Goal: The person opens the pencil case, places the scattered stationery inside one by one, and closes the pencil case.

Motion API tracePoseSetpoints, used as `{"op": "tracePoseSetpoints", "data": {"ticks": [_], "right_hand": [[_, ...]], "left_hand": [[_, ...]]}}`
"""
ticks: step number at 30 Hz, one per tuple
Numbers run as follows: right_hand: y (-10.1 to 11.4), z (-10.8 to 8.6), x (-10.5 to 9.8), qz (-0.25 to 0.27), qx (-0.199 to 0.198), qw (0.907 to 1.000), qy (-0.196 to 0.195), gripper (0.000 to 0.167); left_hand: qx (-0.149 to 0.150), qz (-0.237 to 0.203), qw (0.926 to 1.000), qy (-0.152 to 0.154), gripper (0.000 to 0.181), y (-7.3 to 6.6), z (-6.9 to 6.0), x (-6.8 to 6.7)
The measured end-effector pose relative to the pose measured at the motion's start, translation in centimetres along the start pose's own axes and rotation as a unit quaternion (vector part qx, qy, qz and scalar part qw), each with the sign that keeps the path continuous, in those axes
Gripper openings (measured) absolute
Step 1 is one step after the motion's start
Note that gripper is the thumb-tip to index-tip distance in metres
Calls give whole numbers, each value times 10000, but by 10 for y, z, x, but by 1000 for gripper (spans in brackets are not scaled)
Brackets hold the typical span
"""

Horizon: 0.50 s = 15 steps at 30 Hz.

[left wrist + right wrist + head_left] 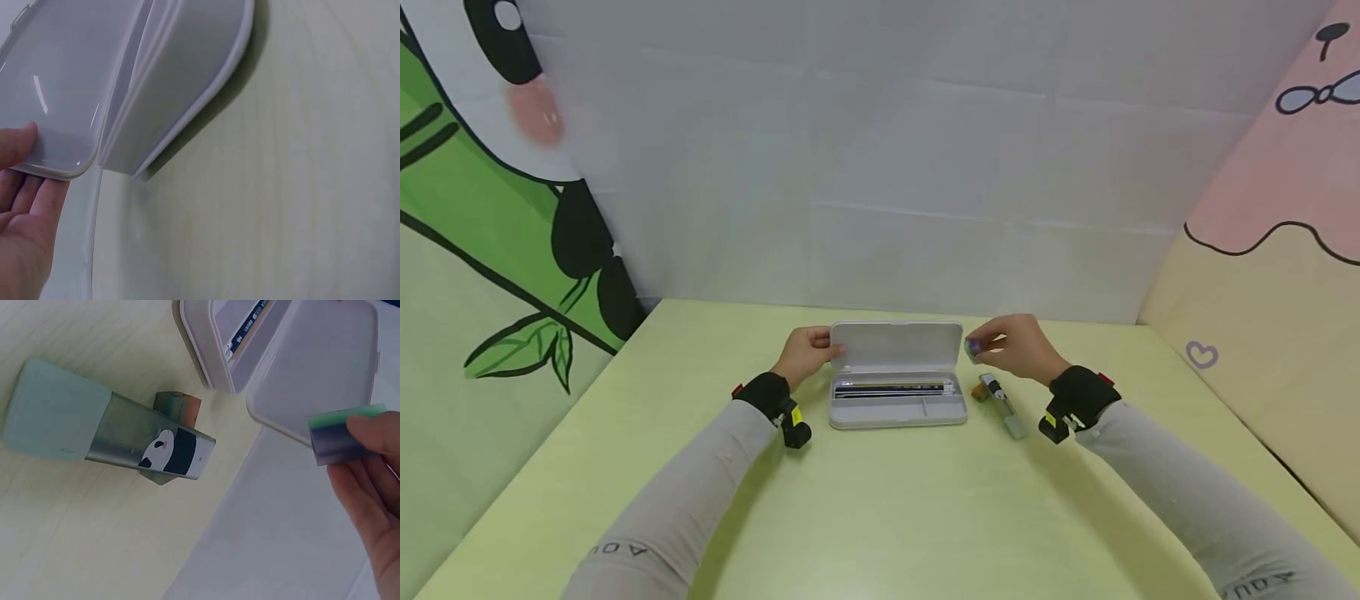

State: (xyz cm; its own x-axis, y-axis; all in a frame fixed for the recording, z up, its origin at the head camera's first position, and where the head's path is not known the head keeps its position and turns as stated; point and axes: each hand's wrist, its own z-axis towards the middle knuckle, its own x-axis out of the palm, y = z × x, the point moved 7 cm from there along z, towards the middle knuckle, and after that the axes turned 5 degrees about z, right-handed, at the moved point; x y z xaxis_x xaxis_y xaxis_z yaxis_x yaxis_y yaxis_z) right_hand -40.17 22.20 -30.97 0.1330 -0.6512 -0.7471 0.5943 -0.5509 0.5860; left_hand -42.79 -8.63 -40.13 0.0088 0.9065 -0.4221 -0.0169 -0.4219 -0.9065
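A white pencil case [897, 422] lies open on the table, its lid [898, 346] raised and several pencils [895, 389] inside. My left hand [803, 357] pinches the lid's left edge, thumb on the inner face and fingers behind, as the left wrist view [28, 212] shows. In my right hand [1018, 346] a small green and dark-blue block [340, 439] is pinched between thumb and fingers, beside the lid's right edge. Below that hand a clear case with a panda print and pale green end [62, 415] leans on a small orange-green block [181, 407].
The pale yellow table [880, 517] runs back to a white cloth wall [887, 167]. Printed panels with cartoon figures stand at the left [490, 267] and right [1262, 292]. A wrist camera is strapped to each arm.
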Motion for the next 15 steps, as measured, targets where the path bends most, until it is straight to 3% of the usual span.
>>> {"op": "tracePoseSetpoints", "data": {"ticks": [6, 15], "right_hand": [[19, 4, 17, -240, -586, 9970, 434, 24], [35, 8, 47, -723, -1142, 9834, 1211, 23]], "left_hand": [[-19, 113, 9999, 8, 40, -5, -1, 0], [-23, 42, 10000, 25, 41, 7, 1, -1]]}}
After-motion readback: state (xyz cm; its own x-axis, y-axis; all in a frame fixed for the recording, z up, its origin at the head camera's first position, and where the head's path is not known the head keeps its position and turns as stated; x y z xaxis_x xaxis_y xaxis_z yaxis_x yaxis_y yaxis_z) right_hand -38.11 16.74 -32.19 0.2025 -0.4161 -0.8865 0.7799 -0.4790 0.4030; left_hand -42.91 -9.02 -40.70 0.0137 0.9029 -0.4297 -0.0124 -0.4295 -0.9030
